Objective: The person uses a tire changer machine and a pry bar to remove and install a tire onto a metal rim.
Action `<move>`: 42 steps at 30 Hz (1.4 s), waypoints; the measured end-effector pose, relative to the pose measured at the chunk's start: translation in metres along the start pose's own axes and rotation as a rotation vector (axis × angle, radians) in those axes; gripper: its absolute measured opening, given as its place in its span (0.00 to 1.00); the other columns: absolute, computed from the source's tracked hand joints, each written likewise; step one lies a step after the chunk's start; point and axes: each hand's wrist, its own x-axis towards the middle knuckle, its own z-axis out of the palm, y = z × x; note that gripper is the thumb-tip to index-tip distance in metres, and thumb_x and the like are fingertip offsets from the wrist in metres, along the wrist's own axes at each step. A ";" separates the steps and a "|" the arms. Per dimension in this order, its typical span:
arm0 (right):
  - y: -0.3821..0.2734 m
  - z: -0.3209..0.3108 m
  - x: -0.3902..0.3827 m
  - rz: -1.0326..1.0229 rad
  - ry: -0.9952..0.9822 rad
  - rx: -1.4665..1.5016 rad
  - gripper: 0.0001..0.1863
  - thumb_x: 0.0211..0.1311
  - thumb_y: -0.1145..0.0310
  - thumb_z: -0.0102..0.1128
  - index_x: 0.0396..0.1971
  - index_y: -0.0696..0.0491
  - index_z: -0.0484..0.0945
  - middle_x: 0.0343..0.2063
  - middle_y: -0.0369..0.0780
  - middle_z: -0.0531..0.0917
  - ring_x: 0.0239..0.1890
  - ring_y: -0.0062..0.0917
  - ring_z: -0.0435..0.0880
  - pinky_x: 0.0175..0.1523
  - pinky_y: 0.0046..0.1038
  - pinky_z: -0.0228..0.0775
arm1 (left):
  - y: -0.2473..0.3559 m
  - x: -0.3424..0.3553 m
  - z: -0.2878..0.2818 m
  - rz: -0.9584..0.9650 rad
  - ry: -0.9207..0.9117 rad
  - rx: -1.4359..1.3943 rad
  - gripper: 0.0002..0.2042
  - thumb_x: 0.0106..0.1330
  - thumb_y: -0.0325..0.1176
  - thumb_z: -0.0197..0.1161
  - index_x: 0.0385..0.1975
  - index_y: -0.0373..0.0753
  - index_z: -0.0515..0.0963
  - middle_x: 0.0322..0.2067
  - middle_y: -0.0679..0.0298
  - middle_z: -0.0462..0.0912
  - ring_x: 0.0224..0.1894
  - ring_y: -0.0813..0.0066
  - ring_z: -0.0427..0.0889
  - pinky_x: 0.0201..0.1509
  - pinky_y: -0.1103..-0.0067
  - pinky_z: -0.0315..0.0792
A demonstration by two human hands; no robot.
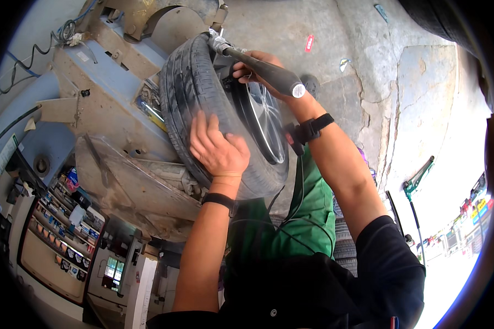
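Two bare hands work close: the left hand (219,151), fingers loosely spread, lies against the worn black rubber tyre (184,90); the right hand (268,61), its grip unclear, bends behind a tapered black bar (269,75). Right of the left fingers sits the silver-spoked metal rim (269,109). Even palm pressure, fingertips clear of the rim's edge, probably serves best.

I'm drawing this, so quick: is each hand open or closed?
Left hand: open against the tire, gripping nothing.
Right hand: partly behind the dark bar; whether it grips anything can't be told.
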 end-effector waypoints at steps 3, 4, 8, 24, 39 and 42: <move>0.015 -0.012 0.009 -0.197 -0.047 -0.206 0.19 0.78 0.63 0.53 0.58 0.62 0.74 0.47 0.44 0.83 0.47 0.27 0.86 0.52 0.26 0.80 | 0.003 0.002 0.001 0.012 -0.007 -0.006 0.22 0.64 0.34 0.50 0.57 0.31 0.71 0.63 0.45 0.72 0.64 0.44 0.70 0.68 0.54 0.61; 0.013 -0.010 0.012 -0.145 -0.029 -0.249 0.18 0.77 0.64 0.54 0.56 0.61 0.76 0.46 0.45 0.83 0.47 0.29 0.86 0.52 0.27 0.81 | 0.003 0.001 0.001 0.013 -0.005 -0.003 0.22 0.64 0.34 0.50 0.57 0.31 0.70 0.63 0.45 0.72 0.64 0.44 0.71 0.68 0.54 0.62; -0.005 0.004 0.012 -0.158 0.027 -0.722 0.16 0.60 0.64 0.64 0.46 0.54 0.84 0.45 0.47 0.88 0.47 0.38 0.87 0.54 0.34 0.77 | 0.001 0.002 0.001 0.016 0.009 0.004 0.22 0.65 0.34 0.49 0.57 0.30 0.70 0.62 0.44 0.73 0.64 0.44 0.71 0.67 0.53 0.62; -0.023 0.011 0.028 -0.116 -0.095 -1.252 0.12 0.68 0.65 0.55 0.44 0.48 0.84 0.39 0.47 0.86 0.44 0.48 0.84 0.50 0.42 0.79 | 0.001 0.001 0.001 0.013 0.016 -0.003 0.22 0.64 0.34 0.49 0.57 0.30 0.71 0.62 0.44 0.73 0.63 0.43 0.71 0.67 0.53 0.62; -0.019 -0.012 -0.037 0.010 0.106 -0.300 0.22 0.65 0.61 0.66 0.53 0.59 0.81 0.42 0.39 0.88 0.44 0.19 0.84 0.51 0.25 0.76 | 0.004 0.002 0.004 -0.005 0.017 -0.018 0.23 0.62 0.34 0.51 0.57 0.31 0.71 0.63 0.45 0.73 0.64 0.43 0.71 0.68 0.53 0.62; -0.029 -0.002 -0.067 -0.049 0.125 -0.138 0.21 0.70 0.65 0.63 0.56 0.63 0.78 0.45 0.39 0.87 0.46 0.18 0.84 0.53 0.23 0.76 | 0.004 0.001 0.003 -0.026 0.010 -0.009 0.23 0.61 0.33 0.51 0.57 0.31 0.71 0.63 0.46 0.73 0.64 0.44 0.71 0.67 0.54 0.62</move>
